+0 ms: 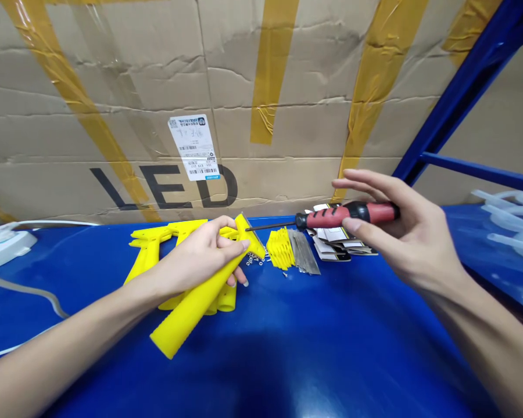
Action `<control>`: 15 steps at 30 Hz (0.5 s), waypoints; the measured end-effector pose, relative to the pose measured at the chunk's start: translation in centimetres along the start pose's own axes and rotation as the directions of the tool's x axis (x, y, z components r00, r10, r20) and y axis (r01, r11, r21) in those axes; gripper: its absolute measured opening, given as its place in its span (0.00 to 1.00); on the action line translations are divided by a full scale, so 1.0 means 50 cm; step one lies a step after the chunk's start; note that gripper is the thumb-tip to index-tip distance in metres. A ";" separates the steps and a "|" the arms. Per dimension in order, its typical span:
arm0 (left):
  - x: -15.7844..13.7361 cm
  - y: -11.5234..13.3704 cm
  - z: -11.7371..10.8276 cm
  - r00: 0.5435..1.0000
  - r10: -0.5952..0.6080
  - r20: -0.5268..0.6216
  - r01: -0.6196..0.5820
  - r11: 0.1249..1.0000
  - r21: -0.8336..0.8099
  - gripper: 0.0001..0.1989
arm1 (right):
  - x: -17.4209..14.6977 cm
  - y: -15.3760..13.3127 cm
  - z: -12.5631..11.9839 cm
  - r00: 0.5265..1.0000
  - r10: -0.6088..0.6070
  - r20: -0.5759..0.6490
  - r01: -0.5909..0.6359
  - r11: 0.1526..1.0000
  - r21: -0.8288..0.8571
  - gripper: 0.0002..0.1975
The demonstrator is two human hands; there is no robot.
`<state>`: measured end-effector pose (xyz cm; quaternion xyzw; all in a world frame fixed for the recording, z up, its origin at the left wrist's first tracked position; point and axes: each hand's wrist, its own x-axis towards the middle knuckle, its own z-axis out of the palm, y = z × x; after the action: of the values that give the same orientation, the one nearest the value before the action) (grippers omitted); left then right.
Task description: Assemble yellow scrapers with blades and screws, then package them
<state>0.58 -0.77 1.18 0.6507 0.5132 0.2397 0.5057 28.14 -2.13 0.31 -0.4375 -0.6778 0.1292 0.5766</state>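
Two hands and one tool over a blue bench (331,342). Left hand (200,249): fingers gripping one yellow T-shaped handle (196,302), raised and tilted above the bench. Right hand (412,238): one red-and-black screwdriver (331,217) held between thumb and palm, some fingers extended, its tip at the handle's head. Beneath and beyond: several more yellow handles (144,258), partly hidden, total uncertain; small screws (261,263) in an uncountable heap; one stack each of yellow pieces (279,248), grey strips (304,252) and printed cards (331,237). Behind: one carton (314,93), bearing one white label (194,148).
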 end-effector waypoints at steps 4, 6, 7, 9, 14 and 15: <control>-0.005 0.000 0.002 1.000 0.013 0.023 -0.013 1.000 0.003 0.24 | 0.002 -0.001 0.002 0.995 0.097 -0.010 -0.096 0.993 0.073 0.14; -0.007 0.001 0.004 1.000 0.004 0.026 -0.004 1.000 0.020 0.26 | 0.001 -0.002 0.004 0.999 0.041 -0.036 -0.037 0.995 0.091 0.17; -0.008 0.002 0.005 1.000 -0.005 0.029 0.004 1.000 0.029 0.27 | 0.000 -0.002 0.004 0.999 0.007 -0.045 -0.002 0.994 0.109 0.18; -0.008 0.002 0.006 0.999 -0.020 0.028 0.019 0.999 0.039 0.31 | -0.001 -0.002 0.005 0.999 0.009 -0.047 -0.003 0.993 0.116 0.13; -0.004 -0.002 0.002 1.000 0.004 0.020 -0.005 0.999 0.046 0.33 | -0.002 -0.001 0.003 1.000 -0.010 -0.026 0.014 0.987 0.161 0.15; -0.002 -0.003 0.001 1.000 0.016 0.022 -0.017 0.999 0.041 0.32 | -0.002 -0.002 0.003 1.000 0.000 -0.016 0.003 0.987 0.160 0.12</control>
<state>0.52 -0.89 1.07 0.6678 0.5071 0.2262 0.4957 27.96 -2.20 0.25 -0.3906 -0.6611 0.1792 0.6151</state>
